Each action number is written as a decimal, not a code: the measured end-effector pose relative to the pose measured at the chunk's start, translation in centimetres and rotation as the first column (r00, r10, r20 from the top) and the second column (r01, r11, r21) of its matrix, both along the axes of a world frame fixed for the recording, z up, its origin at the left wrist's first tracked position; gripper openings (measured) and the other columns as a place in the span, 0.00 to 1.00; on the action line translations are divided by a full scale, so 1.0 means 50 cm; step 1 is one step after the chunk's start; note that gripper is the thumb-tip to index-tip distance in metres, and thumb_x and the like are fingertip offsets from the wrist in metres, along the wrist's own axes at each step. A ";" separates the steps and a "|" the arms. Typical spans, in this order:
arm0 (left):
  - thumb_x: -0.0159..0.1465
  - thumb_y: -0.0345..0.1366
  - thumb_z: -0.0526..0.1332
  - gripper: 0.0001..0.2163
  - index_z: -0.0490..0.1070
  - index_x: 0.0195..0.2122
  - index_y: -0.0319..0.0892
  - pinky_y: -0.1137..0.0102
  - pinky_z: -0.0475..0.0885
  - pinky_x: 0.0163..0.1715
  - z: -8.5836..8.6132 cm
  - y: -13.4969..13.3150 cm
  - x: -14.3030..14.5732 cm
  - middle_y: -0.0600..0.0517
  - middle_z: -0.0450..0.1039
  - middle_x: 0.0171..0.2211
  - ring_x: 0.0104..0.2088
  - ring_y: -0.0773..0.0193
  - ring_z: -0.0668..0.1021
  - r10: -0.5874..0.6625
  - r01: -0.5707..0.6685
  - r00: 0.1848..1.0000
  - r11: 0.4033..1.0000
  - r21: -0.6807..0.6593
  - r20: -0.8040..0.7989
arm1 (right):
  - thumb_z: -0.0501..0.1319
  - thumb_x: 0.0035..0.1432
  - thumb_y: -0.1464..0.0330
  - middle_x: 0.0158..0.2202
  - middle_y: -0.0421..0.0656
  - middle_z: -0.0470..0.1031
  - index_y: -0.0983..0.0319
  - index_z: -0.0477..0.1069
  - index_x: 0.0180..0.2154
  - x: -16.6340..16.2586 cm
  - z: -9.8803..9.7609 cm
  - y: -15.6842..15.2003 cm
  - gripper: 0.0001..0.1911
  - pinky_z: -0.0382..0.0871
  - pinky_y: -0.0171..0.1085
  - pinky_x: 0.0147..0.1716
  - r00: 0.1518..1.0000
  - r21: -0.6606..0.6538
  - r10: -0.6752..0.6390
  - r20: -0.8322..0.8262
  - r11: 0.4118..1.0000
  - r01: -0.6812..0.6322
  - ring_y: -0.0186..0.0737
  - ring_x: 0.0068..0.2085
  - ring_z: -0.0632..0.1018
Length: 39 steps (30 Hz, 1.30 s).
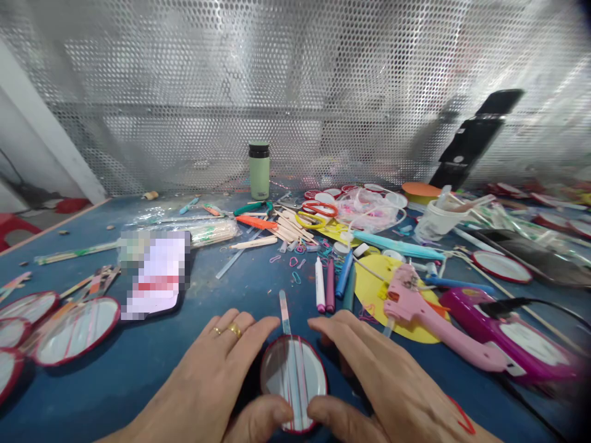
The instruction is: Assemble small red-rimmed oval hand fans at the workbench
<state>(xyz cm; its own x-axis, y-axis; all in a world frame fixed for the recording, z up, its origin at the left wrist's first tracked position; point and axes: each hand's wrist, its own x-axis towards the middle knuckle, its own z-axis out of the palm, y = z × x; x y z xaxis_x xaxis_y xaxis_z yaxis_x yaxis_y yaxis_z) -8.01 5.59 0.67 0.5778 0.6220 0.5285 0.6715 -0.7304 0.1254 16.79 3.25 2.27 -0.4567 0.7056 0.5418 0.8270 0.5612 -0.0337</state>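
A small round white disc (272, 369) with a red rim lies flat between my hands, striped with clear and pinkish strips. A flat stick (284, 314) with a clear and blue look extends from its far edge. My left hand (217, 363), with two gold-coloured rings, curves along the disc's left side, its thumb on the near edge. On the other side, my right hand (373, 369) curves the same way, its thumb pressing near the same edge. Between them the hands steady the disc. The undersides of the fingers are hidden.
A pink glue gun (429, 332) and a purple device (521, 344) lie at right. Pens (330, 286) and wooden sticks (293, 227) are ahead. A phone (157, 277) and red-rimmed discs (78, 332) are at left. A green tumbler (259, 172) stands near the perforated metal panel (231, 74).
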 end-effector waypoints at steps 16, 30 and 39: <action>0.67 0.27 0.50 0.11 0.71 0.37 0.41 0.67 0.66 0.31 0.054 -0.027 0.027 0.51 0.71 0.27 0.28 0.64 0.71 -0.219 0.219 0.976 0.973 0.077 -0.012 | 0.50 0.67 0.70 0.29 0.42 0.76 0.60 0.73 0.37 -0.048 0.126 0.021 0.13 0.68 0.32 0.25 0.973 0.074 0.193 -0.124 0.980 -0.185 0.34 0.26 0.76; 0.69 0.36 0.52 0.12 0.75 0.37 0.40 0.64 0.65 0.41 0.184 0.090 0.002 0.48 0.75 0.34 0.39 0.59 0.73 -0.017 0.059 0.984 0.970 0.236 -0.178 | 0.52 0.68 0.68 0.24 0.38 0.69 0.62 0.68 0.28 -0.056 0.077 0.037 0.16 0.57 0.33 0.26 0.955 0.002 0.222 -0.198 0.974 -0.226 0.31 0.25 0.69; 0.60 0.31 0.56 0.12 0.80 0.34 0.39 0.74 0.63 0.36 0.200 0.446 -0.001 0.49 0.81 0.33 0.33 0.64 0.76 0.191 -0.238 0.917 0.966 -0.098 -0.350 | 0.50 0.68 0.69 0.24 0.39 0.68 0.62 0.66 0.27 -0.063 0.060 0.035 0.16 0.54 0.37 0.26 0.957 0.073 0.280 -0.073 0.959 -0.275 0.33 0.24 0.65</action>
